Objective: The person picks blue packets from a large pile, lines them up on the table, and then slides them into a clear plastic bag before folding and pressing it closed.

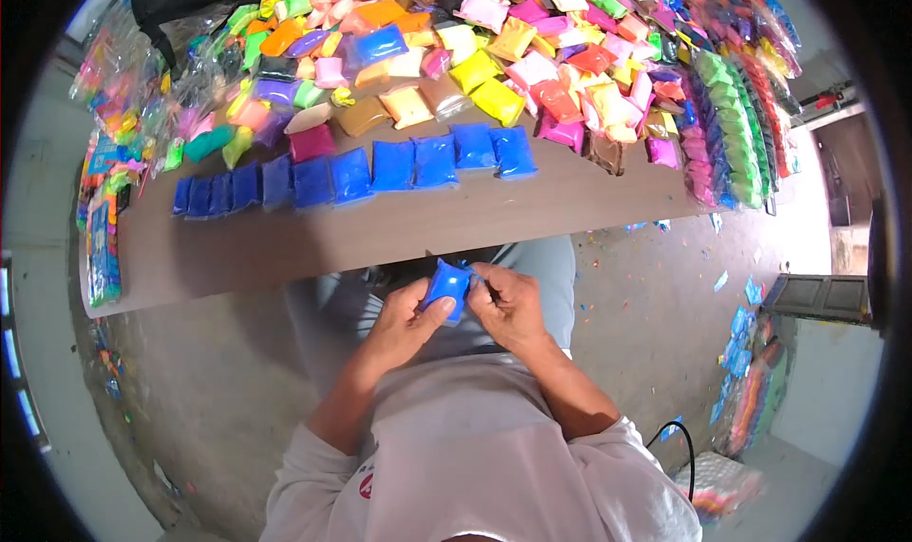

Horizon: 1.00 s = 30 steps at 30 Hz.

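Observation:
Over my lap, just in front of the table edge, a small pillow-shaped blue packet (446, 282) is held up between both hands. My left hand (403, 325) is closed around its left side, with the thumb pressed across its lower front. At the packet's upper right corner, the curled fingers of my right hand (513, 306) pinch a small blue bit of wrapper. Something dark shows between those fingers, and I cannot tell what it is. Beyond my hands, a row of similar blue packets (392, 165) lies along the table.
A large heap of multicoloured packets (508, 38) covers the back of the brown table (399, 233). Clear bags of packets (731, 129) stand at its right end, and more bagged packets (104, 243) at its left. Blue wrappers (736, 338) litter the floor at right, near a black cable (692, 456).

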Tool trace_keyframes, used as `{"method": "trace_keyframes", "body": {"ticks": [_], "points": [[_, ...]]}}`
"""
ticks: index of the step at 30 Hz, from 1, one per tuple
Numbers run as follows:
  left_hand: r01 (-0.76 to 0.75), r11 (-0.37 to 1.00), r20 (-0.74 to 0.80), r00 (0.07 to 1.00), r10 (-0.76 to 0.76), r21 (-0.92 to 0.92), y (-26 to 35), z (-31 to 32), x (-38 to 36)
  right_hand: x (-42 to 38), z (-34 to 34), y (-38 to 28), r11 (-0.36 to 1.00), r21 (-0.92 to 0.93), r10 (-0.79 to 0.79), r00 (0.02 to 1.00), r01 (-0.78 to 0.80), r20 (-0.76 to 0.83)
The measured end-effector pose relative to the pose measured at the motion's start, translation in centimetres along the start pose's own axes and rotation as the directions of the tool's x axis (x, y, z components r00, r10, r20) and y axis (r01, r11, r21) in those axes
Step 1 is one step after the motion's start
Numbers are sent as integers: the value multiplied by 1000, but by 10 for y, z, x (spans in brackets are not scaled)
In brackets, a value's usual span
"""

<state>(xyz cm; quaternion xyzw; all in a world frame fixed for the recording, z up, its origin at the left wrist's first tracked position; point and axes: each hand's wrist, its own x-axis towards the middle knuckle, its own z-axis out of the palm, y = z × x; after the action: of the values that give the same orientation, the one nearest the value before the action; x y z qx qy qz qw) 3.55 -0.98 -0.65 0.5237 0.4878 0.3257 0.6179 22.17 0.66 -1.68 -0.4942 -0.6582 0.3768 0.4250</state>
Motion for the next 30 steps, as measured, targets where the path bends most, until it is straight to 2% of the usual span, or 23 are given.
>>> {"method": "trace_keyframes", "body": {"ticks": [4,6,7,9,10,12,16,18,25,28,30], "points": [[49,998,45,998,-50,27,-3,-2,-3,-8,-2,0,994,83,76,993,-68,-92],[97,995,72,993,-94,-39,-4,1,-2,-8,-13,-11,972,142,179,982,-187,66],[97,995,78,993,-94,-38,-3,2,-1,-9,-13,-12,972,140,182,981,-189,61],[97,995,77,992,-97,-4,1,4,1,-12,-10,-11,933,196,293,953,-303,77],[98,995,79,992,-97,-3,0,5,2,-12,-10,-7,932,198,294,953,-303,75],[-17,998,47,999,14,65,-6,7,4,-15,-10,1,969,76,231,970,-237,76],[-8,996,72,997,2,83,-4,10,5,-15,-12,0,964,87,247,968,-251,53],[82,997,73,994,-83,12,-2,12,5,-14,-18,-10,852,347,380,919,-392,105],[52,996,98,993,-59,72,1,24,18,-16,-30,-8,841,320,451,892,-436,30],[37,994,121,991,-49,102,3,29,23,-19,-37,-7,831,351,460,888,-432,3],[59,998,124,990,-62,29,6,34,25,-20,-41,-8,803,435,446,895,-408,14]]}}
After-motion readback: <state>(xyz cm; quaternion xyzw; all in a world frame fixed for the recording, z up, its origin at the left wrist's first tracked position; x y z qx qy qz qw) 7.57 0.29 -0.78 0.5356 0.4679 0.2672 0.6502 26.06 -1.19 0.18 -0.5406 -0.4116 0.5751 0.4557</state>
